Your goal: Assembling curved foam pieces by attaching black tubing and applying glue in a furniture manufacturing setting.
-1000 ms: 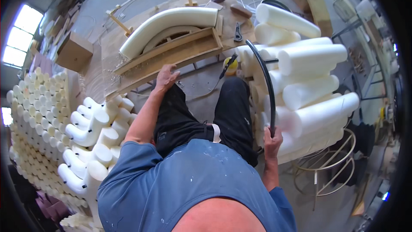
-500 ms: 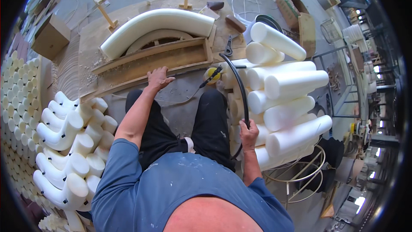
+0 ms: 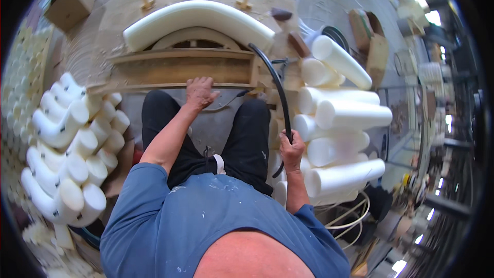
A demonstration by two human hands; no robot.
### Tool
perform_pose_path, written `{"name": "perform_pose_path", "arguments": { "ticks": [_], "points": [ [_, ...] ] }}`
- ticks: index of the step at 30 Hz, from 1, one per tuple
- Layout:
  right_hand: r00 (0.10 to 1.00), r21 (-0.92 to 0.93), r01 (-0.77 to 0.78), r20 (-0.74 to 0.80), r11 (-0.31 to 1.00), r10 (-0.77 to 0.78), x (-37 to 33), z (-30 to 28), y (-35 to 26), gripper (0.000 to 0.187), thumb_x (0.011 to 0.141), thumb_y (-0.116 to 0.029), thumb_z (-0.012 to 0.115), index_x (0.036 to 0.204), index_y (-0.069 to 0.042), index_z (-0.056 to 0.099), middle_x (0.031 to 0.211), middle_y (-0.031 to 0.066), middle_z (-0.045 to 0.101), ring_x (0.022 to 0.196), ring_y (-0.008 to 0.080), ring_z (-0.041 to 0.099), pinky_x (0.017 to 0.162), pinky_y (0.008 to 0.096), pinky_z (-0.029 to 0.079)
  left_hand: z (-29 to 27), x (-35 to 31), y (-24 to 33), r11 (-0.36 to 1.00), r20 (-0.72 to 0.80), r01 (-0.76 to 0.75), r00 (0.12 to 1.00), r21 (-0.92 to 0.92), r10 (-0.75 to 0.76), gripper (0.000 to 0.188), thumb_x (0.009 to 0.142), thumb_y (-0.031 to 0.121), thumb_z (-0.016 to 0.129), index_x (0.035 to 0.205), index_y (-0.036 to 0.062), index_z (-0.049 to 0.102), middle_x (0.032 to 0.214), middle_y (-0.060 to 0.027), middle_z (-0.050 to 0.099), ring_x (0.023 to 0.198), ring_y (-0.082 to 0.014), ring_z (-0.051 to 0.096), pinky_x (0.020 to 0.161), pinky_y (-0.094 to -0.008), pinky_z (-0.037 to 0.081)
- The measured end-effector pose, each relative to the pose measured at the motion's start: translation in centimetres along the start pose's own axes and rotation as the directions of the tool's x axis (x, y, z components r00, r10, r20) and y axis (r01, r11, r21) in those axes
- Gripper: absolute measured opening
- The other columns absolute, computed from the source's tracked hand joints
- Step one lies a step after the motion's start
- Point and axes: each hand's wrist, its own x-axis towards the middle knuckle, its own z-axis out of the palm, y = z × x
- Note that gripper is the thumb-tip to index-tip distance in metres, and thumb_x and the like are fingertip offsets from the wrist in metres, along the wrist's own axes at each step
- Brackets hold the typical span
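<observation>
My right hand [image 3: 292, 148] is closed around the lower part of a long, curved black tube or strip [image 3: 280, 88]. Its upper tip lies over the right end of a long wooden trough [image 3: 177, 55], near a white arched foam-like piece [image 3: 200, 10]. My left hand [image 3: 200, 92] rests palm down at the trough's near edge, fingers laid over the rim and thumb apart, holding nothing. Behind the trough, the white arch curves over a curved wooden form [image 3: 195, 34].
White cylinders [image 3: 352, 113] are stacked on my right. Curved white pieces [image 3: 62, 116] with small dark clips are piled on my left. Cardboard boxes [image 3: 69, 5] stand far left and, open, far right. A round wire frame [image 3: 355, 216] sits behind the cylinders.
The view has shifted. The black tube's upper end has moved toward the trough's right end, still in my right hand. My left hand has come down onto the trough's near rim.
</observation>
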Motion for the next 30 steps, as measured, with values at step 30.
{"name": "perform_pose_path", "arguments": {
  "ticks": [30],
  "points": [
    [0.882, 0.060, 0.258, 0.393, 0.964, -0.261, 0.6, 14.6, -25.9, 0.015, 0.101, -0.012, 0.061, 0.113, -0.005, 0.055, 0.064, -0.0034, 0.043, 0.042, 0.0042, 0.038, 0.036, 0.0223, 0.028, -5.6, -3.4, -6.1, 0.389, 0.132, 0.182, 0.980, -0.903, -0.151, 0.067, 0.083, 0.056, 0.075, 0.126, 0.0050, 0.069, 0.126, -0.0116, 0.069, 0.110, -0.0288, 0.068, 0.091, -0.0439, 0.050]
  ]
}}
